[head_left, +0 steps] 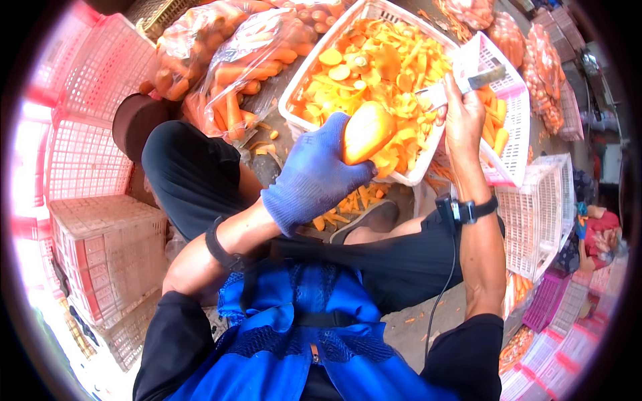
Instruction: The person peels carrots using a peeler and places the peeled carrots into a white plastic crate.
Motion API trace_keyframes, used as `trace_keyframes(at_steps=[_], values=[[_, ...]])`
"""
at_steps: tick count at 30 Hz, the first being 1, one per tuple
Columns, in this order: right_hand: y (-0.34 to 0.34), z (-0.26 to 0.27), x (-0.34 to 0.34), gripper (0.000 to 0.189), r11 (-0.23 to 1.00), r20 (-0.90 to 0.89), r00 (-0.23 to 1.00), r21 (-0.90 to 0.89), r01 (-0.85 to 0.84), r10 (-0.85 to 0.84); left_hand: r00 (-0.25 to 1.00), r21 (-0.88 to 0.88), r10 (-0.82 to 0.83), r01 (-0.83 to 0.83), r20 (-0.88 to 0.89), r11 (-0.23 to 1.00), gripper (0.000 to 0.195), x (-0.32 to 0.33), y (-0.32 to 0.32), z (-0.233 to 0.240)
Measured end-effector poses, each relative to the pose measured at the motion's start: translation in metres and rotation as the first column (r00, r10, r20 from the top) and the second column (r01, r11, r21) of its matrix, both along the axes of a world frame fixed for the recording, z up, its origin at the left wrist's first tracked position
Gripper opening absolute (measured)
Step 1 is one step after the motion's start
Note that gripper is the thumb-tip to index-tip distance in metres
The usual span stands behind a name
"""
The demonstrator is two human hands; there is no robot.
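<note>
My left hand [321, 170], in a blue knitted glove, grips a peeled orange-yellow vegetable [368, 133], perhaps a pumpkin or squash; its far end is out of my grasp. Bare, my right hand [464, 110] holds a peeler or knife [471, 82] with a metal blade and a dark, worn handle, a short way right of the vegetable and apart from it. Beneath both hands stands a white plastic crate [301, 65] heaped with orange peelings and round cut slices [386, 65].
Clear bags of carrots [246, 70] lie at the upper left. A white and pink basket [516, 110] with orange pieces stands at the right. Stacked plastic crates [108, 250] rise at the left, more crates [531, 215] at the right. Another person [599, 230] is at the far right.
</note>
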State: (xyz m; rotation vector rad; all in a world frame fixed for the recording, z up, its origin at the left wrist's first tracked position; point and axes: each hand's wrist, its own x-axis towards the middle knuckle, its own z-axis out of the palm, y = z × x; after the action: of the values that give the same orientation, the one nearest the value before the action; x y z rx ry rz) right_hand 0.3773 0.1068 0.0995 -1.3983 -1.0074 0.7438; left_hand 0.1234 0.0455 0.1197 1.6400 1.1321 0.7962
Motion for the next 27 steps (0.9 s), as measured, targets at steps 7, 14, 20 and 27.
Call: trace_keyframes(at_steps=[7, 14, 20, 27], values=[[-0.034, 0.024, -0.063, 0.015, 0.932, -0.181, 0.914, 0.061, -0.358, 0.363, 0.911, 0.226, 0.078, 0.017, -0.405, 0.974, 0.052, -0.002, -0.003, -0.033], [-0.031, -0.002, -0.046, 0.018, 0.940, -0.085, 0.940, -0.062, -0.335, 0.330, 0.927, 0.347, 0.111, 0.022, -0.358, 0.937, 0.049, -0.001, -0.008, -0.047], [-0.012, -0.028, 0.000, 0.021, 0.989, -0.020, 0.997, -0.129, -0.072, 0.070, 0.957, 0.369, 0.141, -0.038, -0.255, 0.929, 0.058, -0.036, -0.013, -0.013], [-0.031, -0.004, -0.078, 0.026, 0.910, 0.245, 0.901, 0.123, -0.395, 0.358, 0.963, -0.376, 0.118, -0.019, 0.241, 0.926, 0.046, -0.060, -0.010, -0.008]])
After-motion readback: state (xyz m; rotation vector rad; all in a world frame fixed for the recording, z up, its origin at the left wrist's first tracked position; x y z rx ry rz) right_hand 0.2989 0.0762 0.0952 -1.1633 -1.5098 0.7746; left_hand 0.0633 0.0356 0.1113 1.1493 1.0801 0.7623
